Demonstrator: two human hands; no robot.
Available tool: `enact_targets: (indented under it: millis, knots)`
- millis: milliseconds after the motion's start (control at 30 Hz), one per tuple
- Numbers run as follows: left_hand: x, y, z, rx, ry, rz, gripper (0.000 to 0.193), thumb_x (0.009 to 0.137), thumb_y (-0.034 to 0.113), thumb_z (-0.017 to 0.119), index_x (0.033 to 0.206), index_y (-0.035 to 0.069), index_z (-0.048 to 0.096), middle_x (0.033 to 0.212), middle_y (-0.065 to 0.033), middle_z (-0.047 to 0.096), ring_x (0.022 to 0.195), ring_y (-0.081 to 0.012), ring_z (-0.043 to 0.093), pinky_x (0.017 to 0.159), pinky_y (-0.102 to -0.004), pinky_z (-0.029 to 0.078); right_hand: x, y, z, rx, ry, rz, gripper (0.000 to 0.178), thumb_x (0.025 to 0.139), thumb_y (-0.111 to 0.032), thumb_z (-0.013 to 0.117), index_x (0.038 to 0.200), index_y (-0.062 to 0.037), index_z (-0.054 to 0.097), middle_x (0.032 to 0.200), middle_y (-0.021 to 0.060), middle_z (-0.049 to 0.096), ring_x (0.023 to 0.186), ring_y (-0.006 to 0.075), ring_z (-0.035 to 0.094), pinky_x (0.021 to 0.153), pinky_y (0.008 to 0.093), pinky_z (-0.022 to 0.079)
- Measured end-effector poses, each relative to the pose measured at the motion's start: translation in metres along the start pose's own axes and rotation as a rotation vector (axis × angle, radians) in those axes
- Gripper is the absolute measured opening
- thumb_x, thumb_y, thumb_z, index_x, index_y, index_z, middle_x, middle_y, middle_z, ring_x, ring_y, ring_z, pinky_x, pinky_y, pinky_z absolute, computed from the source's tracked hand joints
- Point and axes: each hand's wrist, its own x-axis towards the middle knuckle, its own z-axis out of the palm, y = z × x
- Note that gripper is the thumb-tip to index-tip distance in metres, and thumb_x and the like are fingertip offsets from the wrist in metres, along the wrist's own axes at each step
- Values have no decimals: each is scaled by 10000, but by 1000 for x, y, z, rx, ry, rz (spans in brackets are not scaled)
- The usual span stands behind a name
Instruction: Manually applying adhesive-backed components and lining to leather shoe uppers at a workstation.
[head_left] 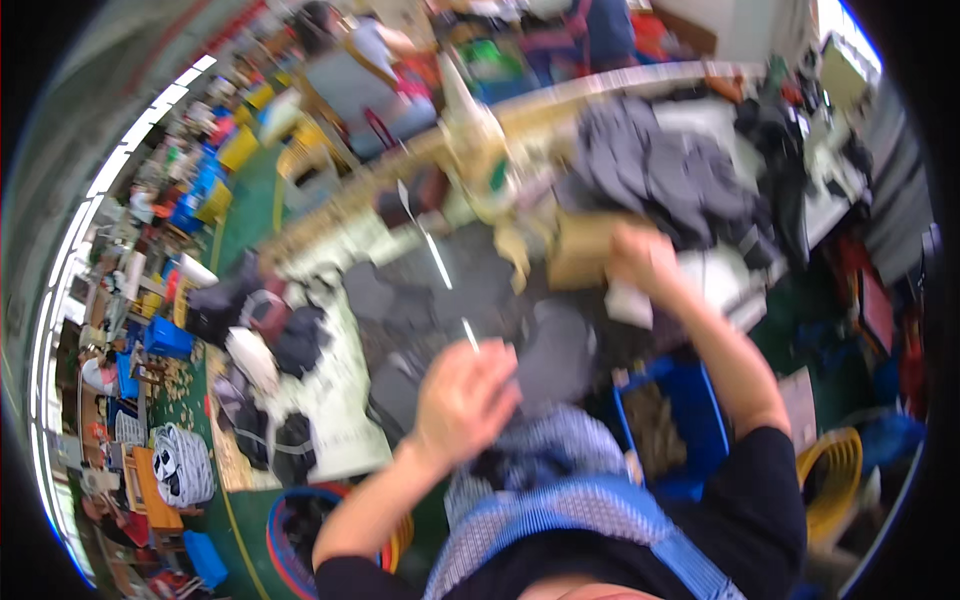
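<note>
My left hand is over the near part of the table, its fingers loosely spread and blurred by motion. Beneath and beyond it lie flat dark grey cut pieces; a rounded grey piece is just to its right. A thin white strip shows by its fingertips; I cannot tell whether the hand touches it. Farther right, my right hand is closed, at the right side of a brown cardboard box. Whatever its fingers hold is hidden.
A heap of grey fabric lies at the far right of the table. Dark and white bundles sit at the left. A blue crate stands by my right side, a round basket at lower left. Another person sits across the table.
</note>
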Motion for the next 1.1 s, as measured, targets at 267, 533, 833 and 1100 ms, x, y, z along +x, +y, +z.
enact_targets:
  millis: [267,533,833,1100]
  knots:
    - [121,-3,47,359,94,407,536,824,92,625,1357,49,580,1374,-113,599,1278,-277,576,1049,-415,449,-6,-99,-99,1124,-17,37,225,978,-145,601,1133,18,598,953,76,687,917,127,652,795,302,526]
    - [102,15,78,-1158,-116,-617,353,1013,323,637,1088,-16,705,1015,-65,731,925,-70,646,785,-250,512,-44,-108,-85,1350,152,352,256,960,-212,699,1125,-20,658,1028,56,683,918,92,618,808,252,500]
    - [13,12,32,-305,-267,7,551,771,164,828,1263,29,621,1267,-187,614,1173,-336,615,1033,-429,477,-46,-4,-19,337,191,136,203,933,-181,715,870,10,693,709,-14,593,691,66,555,605,270,448]
    - [44,15,10,-1140,-25,-800,664,880,201,784,1428,14,458,1409,-179,552,1227,-245,587,896,-349,567,-58,-113,-78,914,-19,-74,76,900,-74,715,869,-5,726,771,40,657,715,122,587,649,307,465]
